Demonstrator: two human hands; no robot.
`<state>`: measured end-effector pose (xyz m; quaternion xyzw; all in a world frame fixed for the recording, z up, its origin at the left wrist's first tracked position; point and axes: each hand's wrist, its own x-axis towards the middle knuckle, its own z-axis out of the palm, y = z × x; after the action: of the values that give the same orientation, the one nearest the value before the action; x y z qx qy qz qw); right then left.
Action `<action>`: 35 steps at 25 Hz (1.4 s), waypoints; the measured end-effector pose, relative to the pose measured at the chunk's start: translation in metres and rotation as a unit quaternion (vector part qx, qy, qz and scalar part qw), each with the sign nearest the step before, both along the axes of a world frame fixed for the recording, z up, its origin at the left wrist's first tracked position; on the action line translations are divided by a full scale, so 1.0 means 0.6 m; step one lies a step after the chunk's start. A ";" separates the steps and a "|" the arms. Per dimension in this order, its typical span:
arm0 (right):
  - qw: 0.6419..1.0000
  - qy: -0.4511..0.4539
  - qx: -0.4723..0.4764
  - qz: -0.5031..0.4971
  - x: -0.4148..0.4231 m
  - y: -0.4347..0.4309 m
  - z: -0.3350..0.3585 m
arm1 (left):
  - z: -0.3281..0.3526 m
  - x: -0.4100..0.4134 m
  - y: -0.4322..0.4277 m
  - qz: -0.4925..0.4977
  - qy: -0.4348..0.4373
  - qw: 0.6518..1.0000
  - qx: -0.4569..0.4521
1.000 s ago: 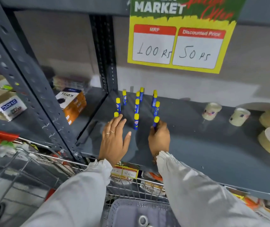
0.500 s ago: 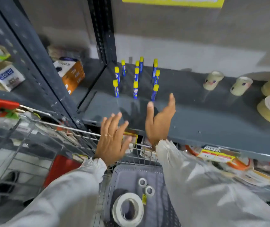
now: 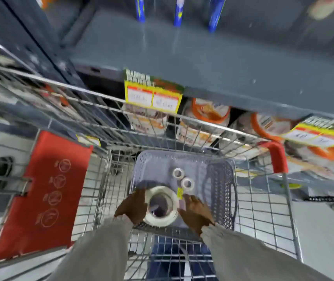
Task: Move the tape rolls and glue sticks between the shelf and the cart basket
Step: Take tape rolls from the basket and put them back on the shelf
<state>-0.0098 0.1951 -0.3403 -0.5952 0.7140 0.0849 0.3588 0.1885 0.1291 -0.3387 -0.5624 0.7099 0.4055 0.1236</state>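
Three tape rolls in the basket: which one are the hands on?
The big tape roll at the basket's near end: left hand and right hand flank it. The two small rolls lie farther in, untouched.

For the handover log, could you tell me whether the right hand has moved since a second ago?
Yes. The right hand left the shelf and went down into the cart basket, beside the large tape roll.

I'm looking down into a shop aisle: a wire shopping cart [image 3: 202, 126] with red plastic corner guards sits against grey metal shelving [image 3: 202, 63], whose edge carries yellow price tags [image 3: 154, 98] with red headers, and packaged goods [image 3: 208, 116] fill the lower shelf.
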 end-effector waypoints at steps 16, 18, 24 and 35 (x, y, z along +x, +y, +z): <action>0.930 -0.011 0.011 -0.367 -0.002 0.010 -0.046 | -0.076 -0.041 -0.010 0.044 -0.050 0.996 -0.061; 0.937 0.018 0.012 -0.349 -0.017 0.007 -0.034 | -0.064 -0.052 -0.005 0.020 -0.078 0.994 -0.070; 0.924 -0.073 -0.164 -0.337 0.006 0.013 0.083 | 0.048 -0.069 0.015 -0.007 0.006 0.979 -0.205; 0.863 -0.180 -0.399 -0.254 -0.003 -0.130 0.421 | 0.402 -0.082 -0.052 -0.042 0.097 0.956 -0.274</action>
<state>-0.0114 0.1174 -0.0878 -0.4909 0.7363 -0.4095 0.2221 0.1391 0.0980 -0.0973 -0.5019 0.8256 0.2424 -0.0879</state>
